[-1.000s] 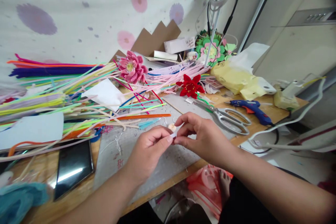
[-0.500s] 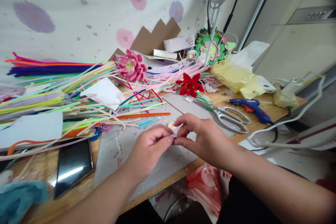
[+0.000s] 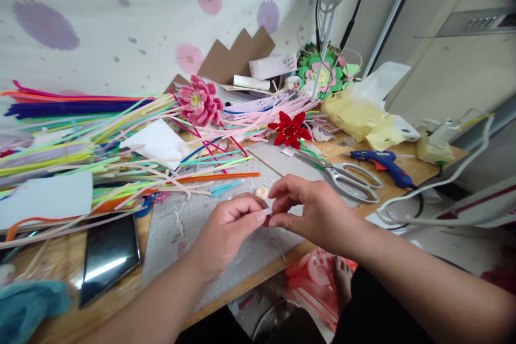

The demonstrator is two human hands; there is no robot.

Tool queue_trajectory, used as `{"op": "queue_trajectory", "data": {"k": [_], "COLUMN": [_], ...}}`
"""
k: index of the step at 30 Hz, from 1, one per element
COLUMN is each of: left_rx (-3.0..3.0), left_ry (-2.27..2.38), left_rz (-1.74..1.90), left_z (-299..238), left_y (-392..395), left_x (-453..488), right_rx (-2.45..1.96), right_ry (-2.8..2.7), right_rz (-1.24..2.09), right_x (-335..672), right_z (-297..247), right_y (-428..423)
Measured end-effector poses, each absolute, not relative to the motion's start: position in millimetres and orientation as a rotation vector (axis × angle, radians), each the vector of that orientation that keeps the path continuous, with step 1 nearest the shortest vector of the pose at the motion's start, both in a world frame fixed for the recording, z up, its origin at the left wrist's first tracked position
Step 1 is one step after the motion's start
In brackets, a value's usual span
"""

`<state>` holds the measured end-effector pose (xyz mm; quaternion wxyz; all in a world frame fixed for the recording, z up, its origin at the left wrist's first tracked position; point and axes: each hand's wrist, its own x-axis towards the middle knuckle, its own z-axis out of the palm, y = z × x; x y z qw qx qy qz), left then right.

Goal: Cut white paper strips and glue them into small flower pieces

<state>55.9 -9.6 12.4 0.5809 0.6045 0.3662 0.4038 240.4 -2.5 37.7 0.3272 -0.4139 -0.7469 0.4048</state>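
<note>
My left hand (image 3: 228, 228) and my right hand (image 3: 312, 209) meet above the grey mat (image 3: 177, 236) near the table's front edge. Both pinch one small white piece (image 3: 266, 210) between thumb and fingertips; its exact shape is too small to make out. A small pale round bit (image 3: 262, 192) lies on the mat just behind my fingers. Metal scissors (image 3: 342, 176) rest right of my right hand, with a red paper flower (image 3: 290, 129) behind them.
A heap of coloured pipe cleaners (image 3: 100, 145) covers the left half of the table, with a pink flower (image 3: 197, 102) on it. A dark tablet (image 3: 107, 258) lies front left. A blue glue gun (image 3: 381, 164), yellow bag (image 3: 358, 118) and white cables (image 3: 443, 183) sit right.
Both hands stay pinched on the small white piece and have barely shifted. The view has drifted slightly.
</note>
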Motion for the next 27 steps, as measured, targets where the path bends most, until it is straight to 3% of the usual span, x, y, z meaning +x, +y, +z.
{"op": "queue_trajectory", "data": {"k": [27], "left_rx": [1.387], "left_ry": [0.855], "left_rz": [0.890], "left_z": [15.1], "left_y": [-11.3], "left_x": [55.9], "right_rx": [-1.005], "right_ry": [-1.745], "right_rz": [1.284], "right_x": [234.0], "right_z": [40.3], "right_y": [0.0]}}
